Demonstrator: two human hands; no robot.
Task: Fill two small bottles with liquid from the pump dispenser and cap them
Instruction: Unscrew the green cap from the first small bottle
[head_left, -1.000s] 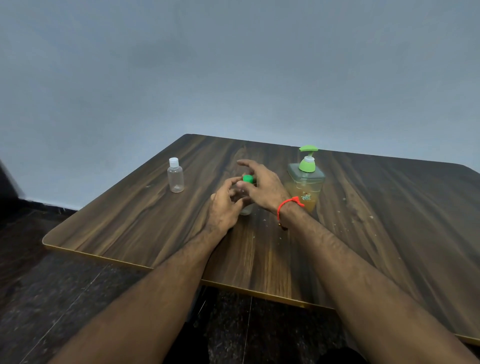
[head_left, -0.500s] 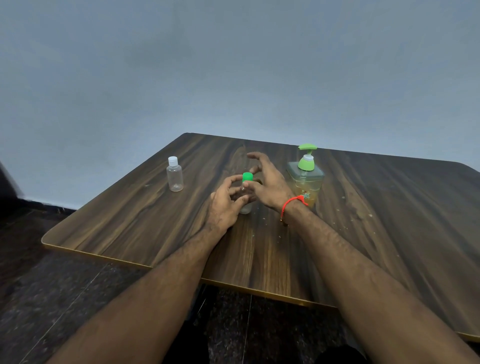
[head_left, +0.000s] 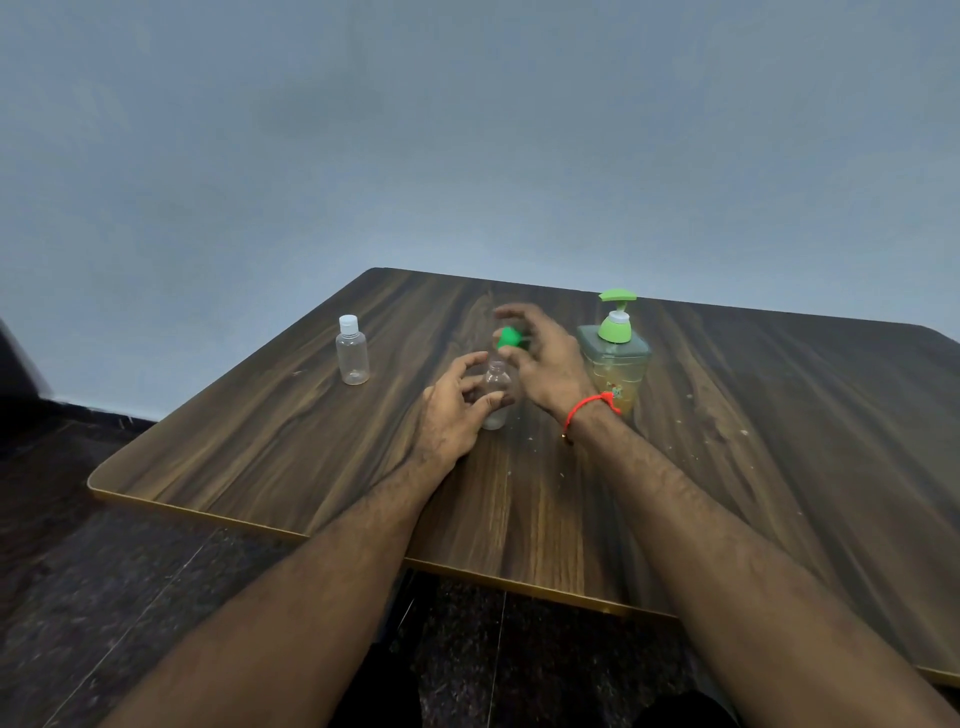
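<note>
Head view: left hand (head_left: 451, 415) grips bottle (head_left: 496, 395), right hand (head_left: 545, 364) pinches green cap (head_left: 509, 338) beside dispenser (head_left: 615, 358).

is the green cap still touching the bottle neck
Apart. The head view shows the green cap lifted in the right hand, with a gap above the bottle.

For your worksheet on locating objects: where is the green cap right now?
The green cap is pinched in the right hand, lifted just above the open bottle, left of the pump dispenser.
</note>
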